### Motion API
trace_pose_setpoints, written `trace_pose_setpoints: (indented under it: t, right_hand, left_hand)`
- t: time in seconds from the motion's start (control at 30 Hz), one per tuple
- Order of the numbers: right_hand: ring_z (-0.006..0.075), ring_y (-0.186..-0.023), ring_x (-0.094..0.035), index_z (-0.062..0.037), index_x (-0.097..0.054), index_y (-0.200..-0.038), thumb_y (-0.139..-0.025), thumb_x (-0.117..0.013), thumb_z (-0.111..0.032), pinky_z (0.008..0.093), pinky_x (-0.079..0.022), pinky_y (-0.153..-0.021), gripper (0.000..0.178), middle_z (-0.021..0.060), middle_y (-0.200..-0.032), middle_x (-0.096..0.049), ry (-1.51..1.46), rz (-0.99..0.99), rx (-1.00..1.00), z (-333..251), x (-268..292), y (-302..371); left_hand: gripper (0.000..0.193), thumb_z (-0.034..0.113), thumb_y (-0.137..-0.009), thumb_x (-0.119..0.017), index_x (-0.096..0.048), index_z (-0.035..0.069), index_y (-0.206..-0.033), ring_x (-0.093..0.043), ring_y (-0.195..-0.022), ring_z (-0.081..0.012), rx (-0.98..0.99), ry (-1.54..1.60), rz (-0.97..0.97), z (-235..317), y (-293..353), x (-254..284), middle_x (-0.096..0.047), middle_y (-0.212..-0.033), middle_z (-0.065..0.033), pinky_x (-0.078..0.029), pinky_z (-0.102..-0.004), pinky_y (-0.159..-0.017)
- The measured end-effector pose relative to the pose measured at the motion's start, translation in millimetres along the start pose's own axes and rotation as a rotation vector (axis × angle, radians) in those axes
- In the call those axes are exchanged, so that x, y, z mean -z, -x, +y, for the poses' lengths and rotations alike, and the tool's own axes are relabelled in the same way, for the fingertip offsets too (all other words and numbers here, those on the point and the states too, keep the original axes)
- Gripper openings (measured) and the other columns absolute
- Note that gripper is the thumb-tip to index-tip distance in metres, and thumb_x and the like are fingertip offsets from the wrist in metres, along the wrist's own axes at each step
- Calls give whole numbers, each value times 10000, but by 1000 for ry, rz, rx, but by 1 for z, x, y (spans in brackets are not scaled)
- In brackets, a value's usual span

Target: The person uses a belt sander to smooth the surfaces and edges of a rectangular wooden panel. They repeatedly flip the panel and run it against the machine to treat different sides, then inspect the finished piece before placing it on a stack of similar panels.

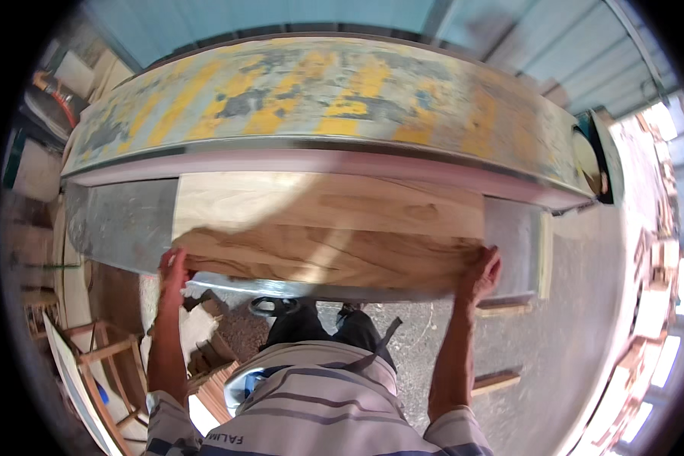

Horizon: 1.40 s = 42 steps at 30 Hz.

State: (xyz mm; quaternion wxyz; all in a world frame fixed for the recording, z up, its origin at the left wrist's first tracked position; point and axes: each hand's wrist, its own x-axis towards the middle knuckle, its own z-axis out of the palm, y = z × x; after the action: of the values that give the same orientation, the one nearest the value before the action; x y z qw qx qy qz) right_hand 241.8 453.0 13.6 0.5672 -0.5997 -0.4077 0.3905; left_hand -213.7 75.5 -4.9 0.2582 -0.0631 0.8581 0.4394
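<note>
A wide wooden board [326,213] lies on a grey metal table [121,216], its far edge against a pale pink band [326,161] that runs along the machine. My left hand [175,270] grips the near left corner of the board, fingers closed round the edge. At the opposite end, my right hand [481,275] is closed on the near right corner. The board's grain shows light and brown stripes, and a shadow falls across its near half.
Beyond the band stretches a worn machine top [342,95] with yellow stripes. A wooden frame [110,353] stands at the lower left, near stacked wood pieces [216,387]. A wooden strip [496,382] lies on the floor at right.
</note>
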Motion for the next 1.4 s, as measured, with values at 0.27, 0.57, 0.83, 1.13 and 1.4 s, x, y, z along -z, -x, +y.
trace_pose_setpoints:
  t: [0.27,0.57,0.83,1.13,1.4]
  right_hand:
    - [149,-932,-534,5,-518,-1152,-894,-569,-267,266,-416,-840,378,90,-1000,-600,204,-125,-26,-6,20,73]
    - [236,-914,-595,30,-412,-1255,-873,-574,-244,330,-475,-809,498,166,-1101,-596,541,-367,48,-18,26,50]
    - [147,-919,-535,39,-515,-1163,-929,-462,-357,268,-411,-832,463,73,-1011,-600,306,-375,-214,-30,24,44]
    - [121,-1019,-534,-22,-572,-1126,-936,-477,-353,279,-394,-919,393,43,-1097,-596,-347,-212,-105,-68,50,25]
    - [178,-1127,-483,37,-498,-1201,-945,-406,-395,302,-340,-992,511,107,-1206,-531,-460,-196,-72,-56,55,-2]
  left_hand:
    - [481,540,-827,-539,-493,166,-1126,-394,-443,-64,159,-59,-139,-45,2,93,-408,-567,41,-315,-197,-399]
    - [681,607,-849,-439,-437,73,-1273,-423,-1183,-189,165,115,-287,-66,-33,123,-445,-1300,-93,-354,-368,-953]
    - [606,496,-910,-419,-362,72,-1339,-475,-1127,-216,-125,587,-72,-83,-39,99,-477,-1257,-100,-387,-342,-935]
    - [368,429,-925,-412,-569,118,-1046,-596,-873,-170,-338,980,45,30,-22,61,-627,-982,-23,-477,-308,-749]
    - [272,372,-914,-439,-576,151,-836,-473,-535,-87,-322,1022,-109,4,-61,17,-563,-665,41,-380,-231,-496]
